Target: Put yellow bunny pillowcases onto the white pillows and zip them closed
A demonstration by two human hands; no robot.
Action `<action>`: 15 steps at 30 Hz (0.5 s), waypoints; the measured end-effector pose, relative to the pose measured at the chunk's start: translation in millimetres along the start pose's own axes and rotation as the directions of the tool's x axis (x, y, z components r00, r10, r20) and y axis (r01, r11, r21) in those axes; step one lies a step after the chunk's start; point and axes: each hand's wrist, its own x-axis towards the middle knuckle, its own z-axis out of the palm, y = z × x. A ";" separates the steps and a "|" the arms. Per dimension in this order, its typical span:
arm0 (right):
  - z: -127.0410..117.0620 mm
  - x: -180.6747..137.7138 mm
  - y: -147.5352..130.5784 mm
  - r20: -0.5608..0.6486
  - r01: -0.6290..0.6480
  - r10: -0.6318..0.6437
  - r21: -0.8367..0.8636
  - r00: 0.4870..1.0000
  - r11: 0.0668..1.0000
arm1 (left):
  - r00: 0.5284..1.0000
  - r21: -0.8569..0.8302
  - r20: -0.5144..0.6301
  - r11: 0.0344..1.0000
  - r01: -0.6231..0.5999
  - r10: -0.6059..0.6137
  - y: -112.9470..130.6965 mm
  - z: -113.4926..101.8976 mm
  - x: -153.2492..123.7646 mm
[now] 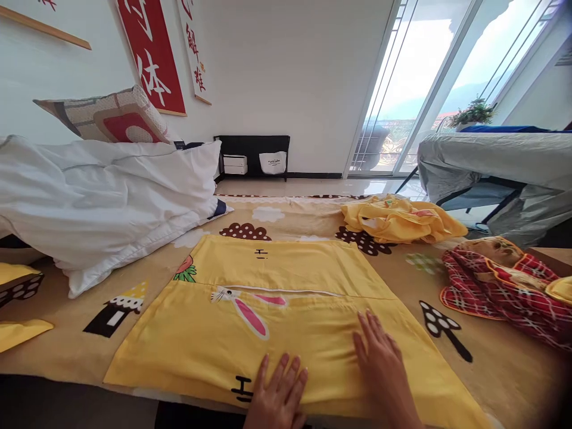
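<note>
**Both palms flat on a yellow pillowcase at the bed's near edge**

At the bed's left edge lies a heaped white duvet, with a patterned cushion behind it against the wall. The bed is covered by a tan cartoon-print sheet.

In the middle, reaching to the near edge, a yellow pillowcase is spread flat, its rabbit print and zip line showing. The left hand rests on its near edge, fingers stretched out and slightly apart, gripping nothing. Just beside it, a little farther in, the right hand also lies palm-down on the fabric, fingers extended, released.

Toward the far right corner sits a crumpled yellow cloth. At the right edge lies a bunched red plaid fabric.
</note>
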 end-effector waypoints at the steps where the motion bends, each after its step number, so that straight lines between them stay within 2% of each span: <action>1: 1.4 5.4 -24.5 0.049 0.050 -0.053 0.064 0.997 0.997 | 1.000 -0.042 -0.030 0.999 -0.009 0.008 -0.8 -1.0 -5.3; 3: 5.8 12.7 -64.4 0.148 0.116 -0.137 0.143 0.979 0.983 | 1.000 -0.210 -0.007 0.978 0.010 -0.012 -10.4 -10.3 -11.1; 5: 9.7 14.9 -87.6 0.222 0.144 -0.177 0.155 0.959 0.977 | 0.977 -0.373 0.163 0.908 0.190 -0.138 -31.2 -25.8 -7.7; 6: 10.8 14.8 -93.3 0.244 0.152 -0.185 0.148 0.952 0.977 | 0.938 -0.401 0.262 0.859 0.319 -0.226 -45.4 -33.5 -2.6; 8: 10.6 13.3 -95.8 0.269 0.166 -0.198 0.134 0.943 0.977 | 0.835 -0.331 0.395 0.788 0.518 -0.383 -79.6 -44.3 9.9; 10: 8.1 10.0 -88.5 0.288 0.184 -0.216 0.134 0.933 0.974 | 0.762 -0.184 0.460 0.790 0.585 -0.457 -117.3 -47.5 15.7; 12: 6.3 2.8 -69.1 0.293 0.184 -0.214 0.125 0.932 0.975 | 0.690 -0.017 0.517 0.800 0.600 -0.506 -153.0 -47.6 4.3; 14: 7.9 -11.0 -33.8 0.243 0.145 -0.164 0.095 0.956 0.985 | 0.599 0.149 0.538 0.766 0.625 -0.593 -181.4 -51.0 -27.0; 15: 10.5 -20.5 -10.4 0.205 0.123 -0.138 0.084 0.969 0.989 | 0.564 0.225 0.510 0.733 0.642 -0.650 -191.5 -54.9 -48.3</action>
